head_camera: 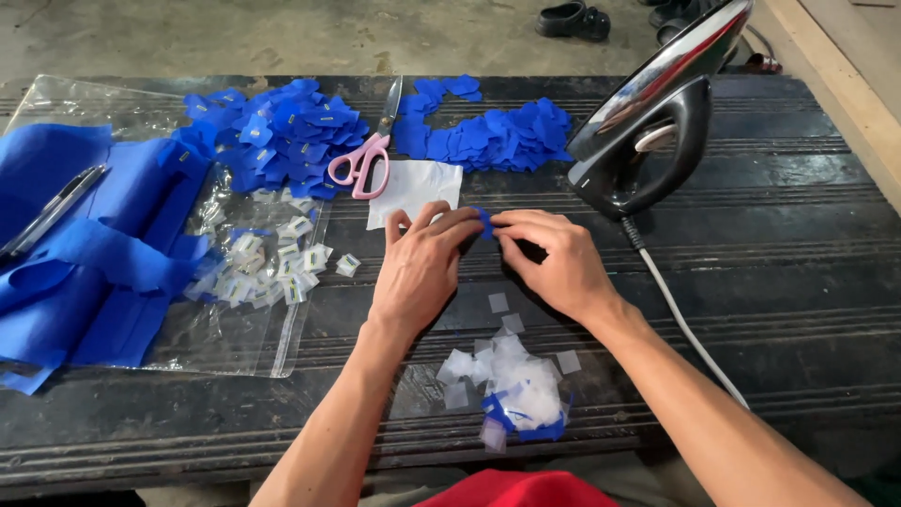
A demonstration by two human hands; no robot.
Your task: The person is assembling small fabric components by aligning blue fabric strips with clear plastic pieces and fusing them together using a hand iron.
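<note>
Fingers: the fingertips of both hands meet at the centre of the frame, pinched together on a small blue fabric scrap (484, 222).
Left hand: the left hand (419, 268) lies palm down, thumb and forefinger closed on the scrap's left side.
Right hand: the right hand (554, 258) grips the scrap's right side, fingers curled in.
Just behind the hands: a white rectangular sheet of paper (416, 191) lies flat on the dark ribbed wooden table (798, 282).
Below the hands: a small heap of white paper squares and blue trimmings (511, 385) sits near the lower centre.
Upper centre: pink-handled scissors (368, 155) lie between two piles, a large heap of blue fabric tags (277, 136) to the left and a row of blue fabric pieces (493, 136) to the right.
Upper right: a black and silver electric iron (648, 122) stands on its heel, its white cord trailing to the lower right.
Left side: a clear plastic bag (235, 338) holds small white labels (272, 268); folded blue cloth (84, 253) lies on it, with a dark pen (52, 211) on top.
</note>
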